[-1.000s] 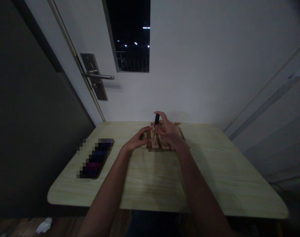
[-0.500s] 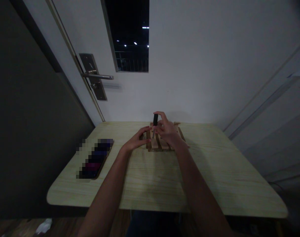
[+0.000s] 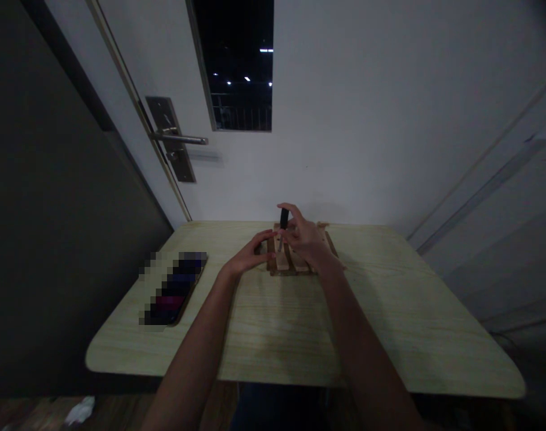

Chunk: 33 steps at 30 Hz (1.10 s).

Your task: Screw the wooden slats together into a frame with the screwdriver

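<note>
My right hand [image 3: 306,239] is closed around an upright screwdriver [image 3: 284,219] with a black handle. Its index finger reaches over the top of the handle, while the thumb and other fingers pinch lower down. The metal shaft points down at the left slat of a small slatted wooden board [image 3: 282,262], where the tip's exact contact is too small to make out. At the board's left side, my left hand [image 3: 246,256] holds the edge between its thumb and fingers. Part of the board is hidden beneath my right hand.
A phone [image 3: 176,293], partly pixelated, lies on the left of the light wood-grain table [image 3: 416,323]. Behind the table stands a white door [image 3: 363,137] with a metal handle [image 3: 183,139] and a dark window. A crumpled white piece [image 3: 81,410] is on the floor at lower left.
The right index fingertip has shifted slightly left over the top of the screwdriver handle. Both hands and the board otherwise stay in place.
</note>
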{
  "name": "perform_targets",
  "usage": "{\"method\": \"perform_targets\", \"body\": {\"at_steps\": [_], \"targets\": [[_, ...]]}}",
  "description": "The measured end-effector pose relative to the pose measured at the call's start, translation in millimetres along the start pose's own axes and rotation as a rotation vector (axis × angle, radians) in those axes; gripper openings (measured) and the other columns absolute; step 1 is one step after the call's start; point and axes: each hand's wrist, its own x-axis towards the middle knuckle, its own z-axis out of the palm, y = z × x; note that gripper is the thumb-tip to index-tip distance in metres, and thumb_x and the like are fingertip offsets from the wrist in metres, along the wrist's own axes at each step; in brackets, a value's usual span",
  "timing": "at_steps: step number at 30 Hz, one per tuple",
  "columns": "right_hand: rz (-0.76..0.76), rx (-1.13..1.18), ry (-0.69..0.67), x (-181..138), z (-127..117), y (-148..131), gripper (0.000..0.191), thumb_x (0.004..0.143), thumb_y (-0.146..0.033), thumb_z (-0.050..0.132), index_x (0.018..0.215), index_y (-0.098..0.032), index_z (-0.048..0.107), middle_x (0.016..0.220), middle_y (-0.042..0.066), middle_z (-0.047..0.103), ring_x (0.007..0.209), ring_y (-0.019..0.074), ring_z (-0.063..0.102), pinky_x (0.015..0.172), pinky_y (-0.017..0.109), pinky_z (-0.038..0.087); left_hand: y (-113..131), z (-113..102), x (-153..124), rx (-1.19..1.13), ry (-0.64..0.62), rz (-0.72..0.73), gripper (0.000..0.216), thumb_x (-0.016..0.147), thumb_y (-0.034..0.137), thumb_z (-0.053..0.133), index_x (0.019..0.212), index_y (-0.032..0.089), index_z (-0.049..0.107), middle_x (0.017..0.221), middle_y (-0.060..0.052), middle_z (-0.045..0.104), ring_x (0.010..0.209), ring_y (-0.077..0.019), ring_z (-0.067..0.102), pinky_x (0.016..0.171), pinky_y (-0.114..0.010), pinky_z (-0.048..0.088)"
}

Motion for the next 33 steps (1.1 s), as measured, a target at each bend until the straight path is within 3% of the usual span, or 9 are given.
{"method": "perform_targets", "body": {"at_steps": [7,17,27,33], "targets": [[0.021,-0.013,-0.004,-1.9,-0.5,-0.5,0.057,0.077,-0.018,0.046,0.133,-0.027,0.034,0.082,0.002,0.064,0.066,0.0152,0.058,0.06,0.027,0.044,-0.5,-1.1,0.2,-0.008,-0.017,0.007,0.059,0.074,0.03,0.068,0.129,0.03,0.047,0.145,-0.005,0.034,0.136,-0.0271,0.027,0.114,-0.046,0.018],[0.057,0.032,0.026,-0.3,1.6,0.8,0.051,0.079,-0.032,0.054,0.127,-0.028,0.038,0.081,0.002,0.062,0.069,0.0164,0.059,0.06,0.028,0.044,3.1,-0.4,-0.4,-0.005,-0.004,-0.007,0.056,0.074,0.03,0.068,0.127,0.029,0.049,0.144,-0.005,0.035,0.135,-0.0271,0.028,0.114,-0.046,0.019],[0.029,-0.031,0.016,-1.2,-2.7,-4.4,0.054,0.08,-0.025,0.053,0.132,-0.028,0.039,0.079,0.001,0.063,0.068,0.0158,0.059,0.061,0.027,0.045,-1.5,-1.2,0.7,-0.014,-0.016,0.019,0.058,0.074,0.03,0.069,0.128,0.028,0.048,0.145,-0.005,0.034,0.135,-0.0265,0.028,0.114,-0.044,0.018],[0.025,0.022,0.036,0.0,0.7,1.9,0.05,0.085,-0.029,0.047,0.135,-0.027,0.037,0.094,0.005,0.065,0.068,0.0161,0.061,0.062,0.029,0.049,-3.5,-1.9,-0.4,0.004,-0.011,0.009,0.057,0.075,0.031,0.068,0.129,0.029,0.047,0.145,-0.004,0.034,0.136,-0.0257,0.027,0.114,-0.043,0.018]]}}
